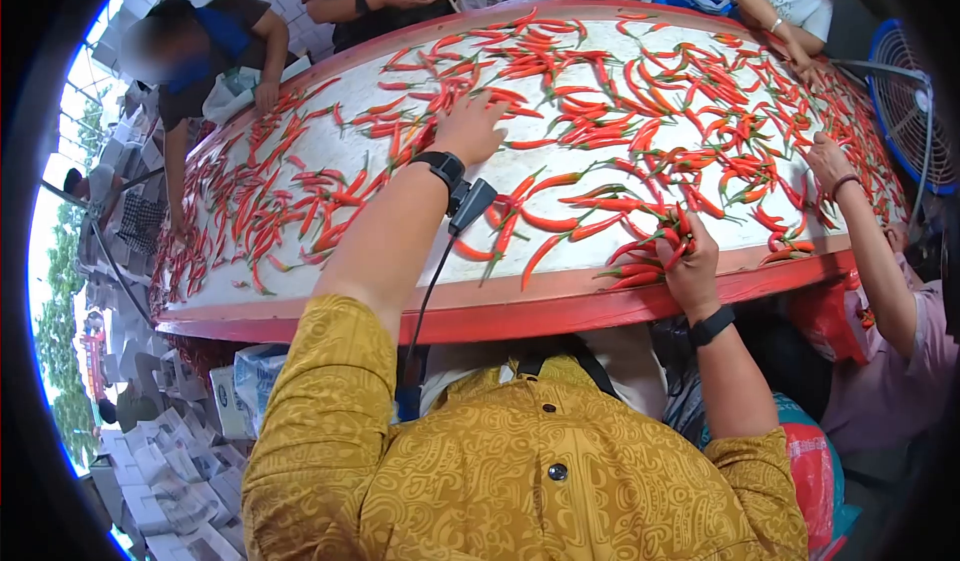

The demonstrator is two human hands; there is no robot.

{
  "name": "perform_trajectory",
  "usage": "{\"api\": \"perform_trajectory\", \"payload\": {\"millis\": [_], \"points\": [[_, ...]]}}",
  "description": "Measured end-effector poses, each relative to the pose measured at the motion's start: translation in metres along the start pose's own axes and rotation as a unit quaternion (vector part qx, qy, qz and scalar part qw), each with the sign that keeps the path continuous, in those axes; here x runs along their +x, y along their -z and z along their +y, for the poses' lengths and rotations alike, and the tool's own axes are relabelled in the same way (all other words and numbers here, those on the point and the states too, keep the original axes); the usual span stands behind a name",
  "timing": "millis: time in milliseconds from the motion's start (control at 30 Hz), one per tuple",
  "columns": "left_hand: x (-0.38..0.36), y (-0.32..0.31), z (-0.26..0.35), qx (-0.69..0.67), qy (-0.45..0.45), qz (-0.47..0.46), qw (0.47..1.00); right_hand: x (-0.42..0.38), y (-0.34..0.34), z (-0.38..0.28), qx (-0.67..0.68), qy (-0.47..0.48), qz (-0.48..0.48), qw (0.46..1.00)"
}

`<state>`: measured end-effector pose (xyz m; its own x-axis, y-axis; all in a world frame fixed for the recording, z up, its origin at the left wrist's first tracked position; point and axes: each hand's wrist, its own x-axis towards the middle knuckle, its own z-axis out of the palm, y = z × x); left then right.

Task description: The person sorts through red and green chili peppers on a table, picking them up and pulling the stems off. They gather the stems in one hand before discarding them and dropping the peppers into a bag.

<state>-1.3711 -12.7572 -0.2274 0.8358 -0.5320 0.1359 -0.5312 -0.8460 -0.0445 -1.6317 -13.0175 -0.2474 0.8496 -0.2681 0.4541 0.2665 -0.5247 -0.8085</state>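
Long red chili peppers (590, 126) with green stems lie scattered over the white top of a big table (400, 166). My left hand (470, 129) reaches out over the middle of the table, back of the hand up. Its fingers are stretched and spread, touching or just above some chilies. Near the red front edge, my right hand (694, 266) is closed around a bunch of chili peppers (676, 236), their tips poking out between the fingers. More chilies (635, 273) lie beside it on the rim. My palm hides part of the bunch.
Co-workers' hands (830, 161) work among chilies at the right, far right and left. Another person stands at the far side. A blue fan (910, 106) is at the right. Bags (830, 321) hang or stand below the front edge. A black cable (435, 271) runs from my left wrist.
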Motion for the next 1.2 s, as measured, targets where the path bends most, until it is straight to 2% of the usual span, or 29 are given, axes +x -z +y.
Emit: {"api": "perform_trajectory", "payload": {"millis": [33,133,200,267,333,400,467,533,600,633,700,733,767,800,867,900,933,967,1000,1033,1067,1100,1133,1167,1200], "points": [[-0.001,0.007,0.007,-0.003,0.053,-0.124,0.991,0.001,0.005,0.001,0.006,-0.005,-0.002,1.000],[-0.018,-0.001,0.004,-0.010,0.097,-0.069,0.993,0.004,0.022,0.009,-0.020,0.009,-0.008,1.000],[-0.031,0.009,0.007,0.044,0.133,-0.092,0.986,0.009,0.028,0.012,-0.017,-0.001,0.001,1.000],[-0.035,0.026,0.013,0.084,0.131,-0.147,0.977,0.015,0.036,0.018,-0.001,-0.044,0.022,0.999],[-0.040,0.046,0.036,0.030,0.086,-0.109,0.990,0.032,0.041,0.020,-0.007,-0.023,0.022,0.999],[-0.036,0.024,0.060,-0.075,-0.024,0.007,0.997,0.055,0.036,0.015,0.035,-0.009,0.047,0.998],[-0.032,0.003,0.105,-0.228,-0.148,0.058,0.961,0.081,0.027,0.013,0.051,0.044,0.114,0.991],[-0.038,0.009,0.164,-0.263,-0.169,0.031,0.949,0.102,0.020,0.028,0.034,0.058,0.155,0.986],[-0.049,0.012,0.195,-0.137,-0.153,0.009,0.979,0.111,0.022,0.054,-0.074,0.068,0.183,0.978],[-0.051,0.009,0.197,-0.116,-0.162,0.077,0.977,0.111,0.023,0.066,-0.060,0.049,0.202,0.976],[-0.046,0.005,0.176,-0.135,-0.143,0.018,0.980,0.106,0.039,0.085,-0.070,0.032,0.197,0.977],[-0.048,0.002,0.161,-0.139,-0.132,0.042,0.980,0.104,0.048,0.091,-0.078,0.013,0.192,0.978],[-0.045,0.007,0.149,-0.079,-0.065,-0.007,0.995,0.104,0.057,0.093,-0.103,-0.013,0.169,0.980],[-0.046,0.015,0.140,-0.031,-0.049,-0.015,0.998,0.108,0.064,0.098,-0.103,-0.015,0.166,0.981],[-0.043,0.031,0.138,-0.064,-0.017,-0.022,0.998,0.121,0.073,0.106,-0.186,0.053,0.130,0.972],[-0.039,0.029,0.144,-0.063,-0.016,-0.022,0.998,0.124,0.077,0.093,-0.187,0.091,0.111,0.972],[-0.033,0.027,0.157,-0.179,-0.054,0.044,0.981,0.130,0.079,0.082,-0.180,0.148,0.123,0.965],[-0.026,0.025,0.171,-0.292,-0.091,0.110,0.946,0.132,0.081,0.070,-0.164,0.139,0.112,0.970],[-0.028,0.044,0.198,-0.422,-0.045,0.048,0.904,0.132,0.082,0.057,-0.150,0.131,0.102,0.975],[-0.028,0.044,0.220,-0.566,-0.026,0.011,0.824,0.129,0.081,0.044,-0.024,0.103,0.099,0.989],[-0.027,0.044,0.240,-0.694,-0.008,-0.027,0.719,0.129,0.076,0.049,0.126,0.011,0.037,0.991],[-0.029,0.054,0.259,-0.745,-0.015,-0.055,0.665,0.123,0.077,0.035,0.146,-0.035,-0.019,0.988],[-0.030,0.063,0.276,-0.790,-0.020,-0.082,0.607,0.115,0.079,0.019,0.097,-0.031,-0.045,0.994],[-0.029,0.057,0.292,-0.844,-0.005,-0.054,0.533,0.107,0.074,0.018,0.096,0.022,-0.045,0.994],[-0.028,0.060,0.302,-0.868,0.053,-0.049,0.492,0.103,0.072,0.015,0.096,0.076,-0.045,0.992]]}}
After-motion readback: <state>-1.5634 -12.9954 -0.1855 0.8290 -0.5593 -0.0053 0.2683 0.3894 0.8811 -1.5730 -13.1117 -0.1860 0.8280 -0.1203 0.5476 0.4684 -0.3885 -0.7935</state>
